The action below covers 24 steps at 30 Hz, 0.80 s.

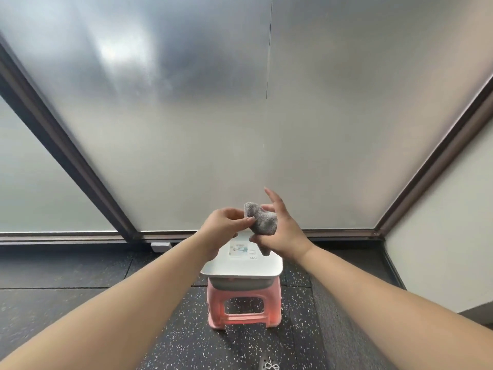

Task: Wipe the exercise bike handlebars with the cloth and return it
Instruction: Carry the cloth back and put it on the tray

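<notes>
A small grey cloth (262,221) is bunched up in the air between both hands, above a white lidded box (241,267). My left hand (224,222) pinches the cloth's left edge with thumb and fingers. My right hand (282,231) holds the cloth from the right and below, with the index finger stretched upward and a corner of cloth hanging under the palm. The exercise bike and its handlebars are not in view.
The white box rests on a pink plastic stool (244,307) on dark speckled rubber floor (80,284). Frosted glass panels (213,102) with dark brown frames (66,145) stand straight ahead. A plain wall (442,236) closes the right side.
</notes>
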Each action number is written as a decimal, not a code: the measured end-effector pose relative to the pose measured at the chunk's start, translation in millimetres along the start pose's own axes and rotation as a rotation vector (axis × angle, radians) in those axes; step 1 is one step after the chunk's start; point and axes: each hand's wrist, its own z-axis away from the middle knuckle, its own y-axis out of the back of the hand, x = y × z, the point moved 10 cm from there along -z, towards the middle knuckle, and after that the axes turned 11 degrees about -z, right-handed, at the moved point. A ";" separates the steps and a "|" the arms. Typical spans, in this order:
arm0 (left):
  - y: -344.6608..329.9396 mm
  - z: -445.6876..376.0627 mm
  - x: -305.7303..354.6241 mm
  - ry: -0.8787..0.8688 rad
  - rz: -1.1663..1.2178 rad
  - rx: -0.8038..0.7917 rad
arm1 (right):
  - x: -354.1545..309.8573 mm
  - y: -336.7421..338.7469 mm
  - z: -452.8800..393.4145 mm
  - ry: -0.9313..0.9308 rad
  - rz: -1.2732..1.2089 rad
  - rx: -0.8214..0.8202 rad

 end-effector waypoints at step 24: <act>42.2 -197.9 -48.2 -0.058 -0.018 0.193 | 116.7 29.5 -192.2 -0.268 -0.417 0.027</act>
